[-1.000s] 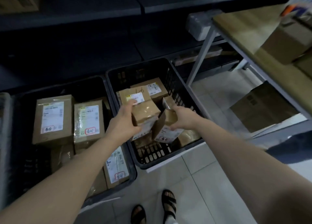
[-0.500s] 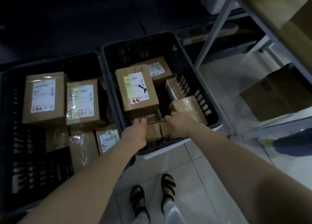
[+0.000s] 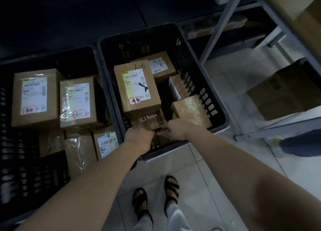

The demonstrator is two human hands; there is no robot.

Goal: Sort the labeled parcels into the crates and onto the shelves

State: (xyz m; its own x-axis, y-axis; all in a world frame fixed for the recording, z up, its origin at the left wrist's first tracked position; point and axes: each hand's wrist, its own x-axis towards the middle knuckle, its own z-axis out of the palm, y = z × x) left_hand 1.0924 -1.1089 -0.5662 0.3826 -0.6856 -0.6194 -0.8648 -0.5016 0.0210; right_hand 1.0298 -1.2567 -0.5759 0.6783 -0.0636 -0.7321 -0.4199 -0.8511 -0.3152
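Note:
My left hand and my right hand reach into the near end of the right black crate. Each is curled on a small brown parcel low in the crate; its red-framed label shows between them. Just beyond lies a large labeled parcel flat on top, with another parcel behind it. A tape-wrapped parcel and an upright thin parcel sit to the right. The left black crate holds several labeled parcels, among them two large ones.
A grey metal shelf leg stands just right of the crate, with a cardboard box under the shelf. Another person's leg is at the far right. My sandalled feet stand on pale tiles. Dark shelving runs behind the crates.
Both hands have gone down from holding parcels above the right crate to its near end. The large labeled parcel now lies flat on top. My view has tilted downward.

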